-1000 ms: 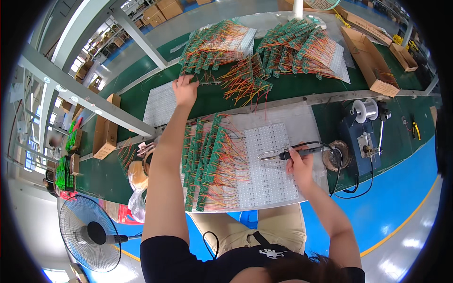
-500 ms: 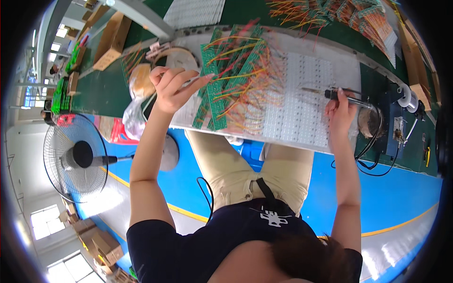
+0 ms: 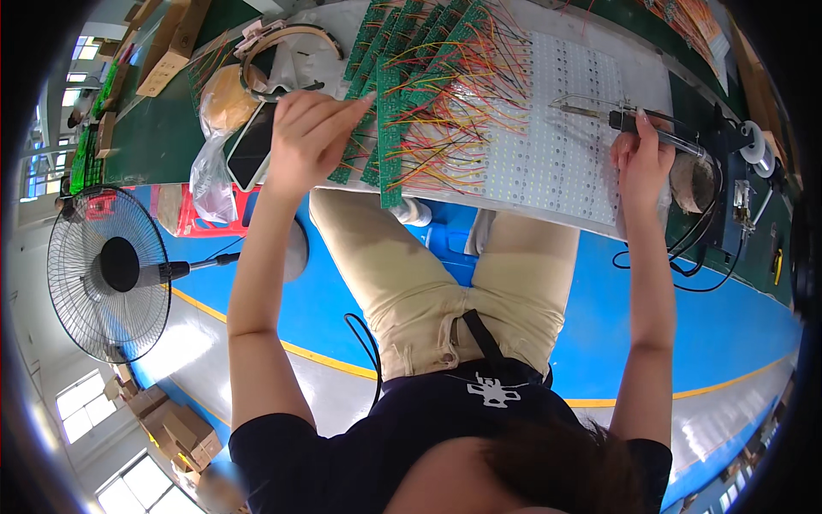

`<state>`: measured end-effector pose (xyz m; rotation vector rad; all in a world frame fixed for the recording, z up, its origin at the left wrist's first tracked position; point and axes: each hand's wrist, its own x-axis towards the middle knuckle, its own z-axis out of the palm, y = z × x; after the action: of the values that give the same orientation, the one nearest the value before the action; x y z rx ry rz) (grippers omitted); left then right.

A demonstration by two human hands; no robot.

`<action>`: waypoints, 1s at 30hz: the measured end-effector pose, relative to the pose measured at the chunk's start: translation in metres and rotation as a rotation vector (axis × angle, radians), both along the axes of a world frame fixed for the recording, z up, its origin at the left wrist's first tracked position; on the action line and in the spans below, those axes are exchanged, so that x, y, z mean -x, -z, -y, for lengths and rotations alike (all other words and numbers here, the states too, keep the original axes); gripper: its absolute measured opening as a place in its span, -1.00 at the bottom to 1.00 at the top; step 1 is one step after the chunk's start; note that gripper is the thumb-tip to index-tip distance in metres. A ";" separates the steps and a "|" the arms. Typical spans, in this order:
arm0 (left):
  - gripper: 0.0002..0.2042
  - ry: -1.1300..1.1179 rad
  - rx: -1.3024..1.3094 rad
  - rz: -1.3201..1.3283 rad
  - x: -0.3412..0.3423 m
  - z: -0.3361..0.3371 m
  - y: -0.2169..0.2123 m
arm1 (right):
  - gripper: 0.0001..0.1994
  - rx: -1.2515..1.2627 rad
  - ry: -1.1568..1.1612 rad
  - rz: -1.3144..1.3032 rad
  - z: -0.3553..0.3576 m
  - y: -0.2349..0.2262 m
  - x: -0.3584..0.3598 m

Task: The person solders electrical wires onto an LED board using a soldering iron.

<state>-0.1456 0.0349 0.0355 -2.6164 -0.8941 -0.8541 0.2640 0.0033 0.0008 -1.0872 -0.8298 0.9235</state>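
Observation:
My left hand is closed, its fingertips pinching the left edge of a long green circuit board. That board's near end sticks out past the table edge. More green boards with red, yellow and black wires lie beside and beneath it. My right hand grips a soldering iron by its dark handle. A thin metal tube runs along the iron, and the tip points left above a white sheet of boards with rows of small dots.
Left of the boards lie a round hoop, a phone and a plastic bag. At right stand a solder spool, a round brown block and loose cables. A fan stands at left.
The view has shifted, so the table sits higher. The pinched board has turned and come nearer me, past the table edge. The soldering iron stays over the white sheet.

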 end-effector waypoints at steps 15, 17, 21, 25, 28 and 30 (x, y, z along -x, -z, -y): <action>-0.72 -0.370 0.652 0.300 -0.043 -0.037 -0.002 | -0.81 0.043 -0.005 -0.013 0.001 -0.006 0.005; -0.73 -0.401 0.649 0.337 -0.044 -0.033 -0.004 | -0.81 0.050 -0.010 -0.022 0.001 -0.005 0.004; -0.78 -0.309 0.505 0.524 -0.037 -0.021 -0.014 | -0.81 0.027 -0.013 -0.027 0.004 -0.004 0.001; -0.76 -0.199 0.632 0.838 -0.027 0.006 -0.028 | -0.80 0.035 -0.008 -0.019 0.001 -0.005 0.001; -0.72 -0.124 0.658 0.905 -0.017 0.013 -0.040 | -0.84 0.023 -0.055 0.020 0.000 -0.007 0.003; -0.69 -0.041 0.766 0.855 -0.008 0.005 -0.055 | -0.84 0.014 -0.059 0.024 0.000 -0.007 0.004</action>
<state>-0.1374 0.0304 0.0906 -2.7463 -1.7573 -2.0188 0.2604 0.0032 0.0075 -1.0918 -0.8803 0.9689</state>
